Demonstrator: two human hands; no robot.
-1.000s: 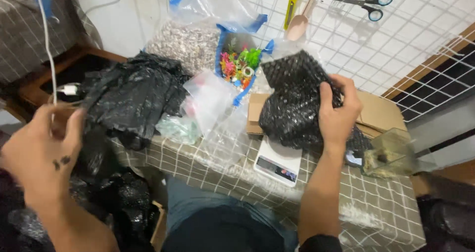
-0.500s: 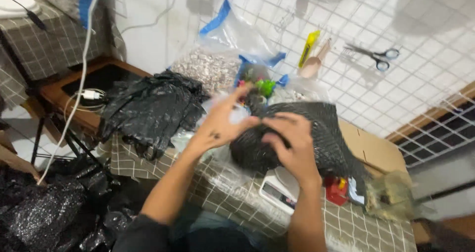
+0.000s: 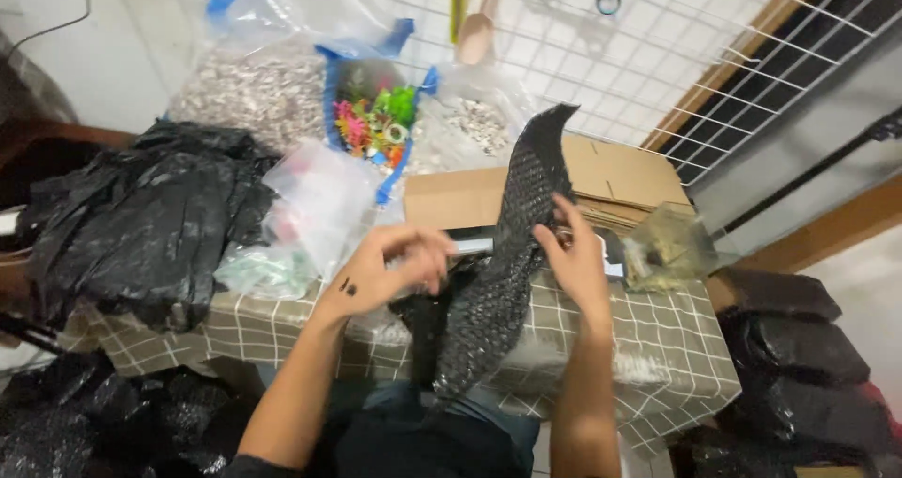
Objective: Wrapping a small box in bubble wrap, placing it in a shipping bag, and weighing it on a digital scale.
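Holding a sheet of black bubble wrap (image 3: 512, 253) upright over the desk (image 3: 676, 346), both hands grip it in the head view. The left hand (image 3: 385, 271) is closed on its lower left edge; the right hand (image 3: 575, 257) pinches its right edge. The wrap looks folded about something not clearly visible, unsealed, so wrapping seems partway. A cardboard box (image 3: 611, 173) lies just behind; black plastic bags (image 3: 141, 224) sit left.

White wire grid (image 3: 658, 55) against wall; checked tablecloth (image 3: 658, 346) on table.
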